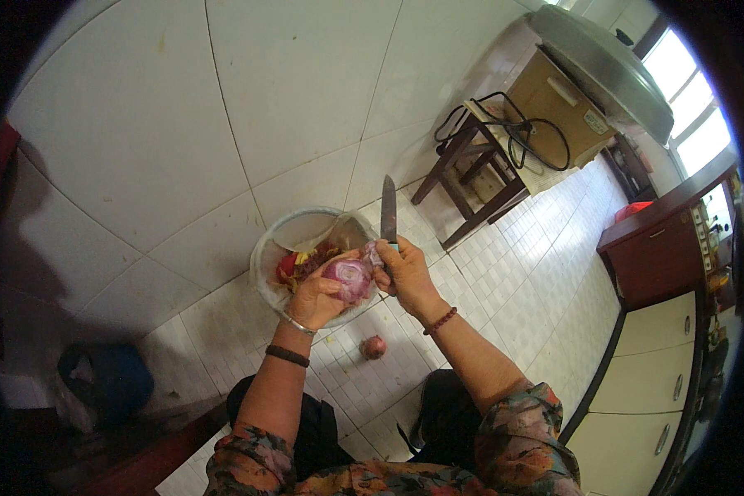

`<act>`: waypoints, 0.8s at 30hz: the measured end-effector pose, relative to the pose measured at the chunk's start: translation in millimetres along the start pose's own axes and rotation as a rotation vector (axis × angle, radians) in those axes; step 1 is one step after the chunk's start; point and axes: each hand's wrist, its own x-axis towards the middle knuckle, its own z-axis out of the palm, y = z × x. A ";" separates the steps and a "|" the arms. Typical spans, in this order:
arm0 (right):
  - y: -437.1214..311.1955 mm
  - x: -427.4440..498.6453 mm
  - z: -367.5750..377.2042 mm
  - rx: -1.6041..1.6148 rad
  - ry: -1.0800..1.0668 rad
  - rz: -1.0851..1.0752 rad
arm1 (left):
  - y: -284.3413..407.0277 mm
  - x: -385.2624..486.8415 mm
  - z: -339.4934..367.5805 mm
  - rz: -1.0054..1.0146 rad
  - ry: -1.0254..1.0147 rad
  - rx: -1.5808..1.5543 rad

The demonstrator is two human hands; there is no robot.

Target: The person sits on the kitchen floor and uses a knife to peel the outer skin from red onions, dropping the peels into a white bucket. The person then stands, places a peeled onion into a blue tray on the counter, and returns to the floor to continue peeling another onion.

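Observation:
My left hand (316, 301) holds a peeled red onion (349, 280), its pale cut end turned up, above a lined waste bin (263, 297). In my right hand (409, 279) is a kitchen knife (389, 211), its blade pointing away from me. A pale purple piece of onion (373, 254) sits between that thumb and the knife handle, close beside the onion. Dark onion skins (328, 253) and red and yellow scraps lie inside the bin. On the floor between my feet rests another red onion (373, 347), with its skin on.
A dark wooden stool (480, 217) ahead right bears a black cable (542, 149) and a cardboard box (552, 99) under a large metal lid (601, 68). Cream cabinets (645, 366) line the right. A blue container (115, 378) stands left. The tiled wall (297, 93) rises behind the bin.

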 end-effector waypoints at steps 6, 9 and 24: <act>13.7 12.5 -11.4 -0.062 0.128 -0.052 | 5.8 -1.3 -6.7 0.071 0.023 -0.029; 16.1 11.5 -9.0 -0.204 0.086 -0.047 | 2.0 -0.9 -13.5 0.126 0.046 -0.112; 17.0 1.1 -4.0 -0.242 0.087 -0.212 | 2.6 4.0 -6.3 0.114 0.016 -0.288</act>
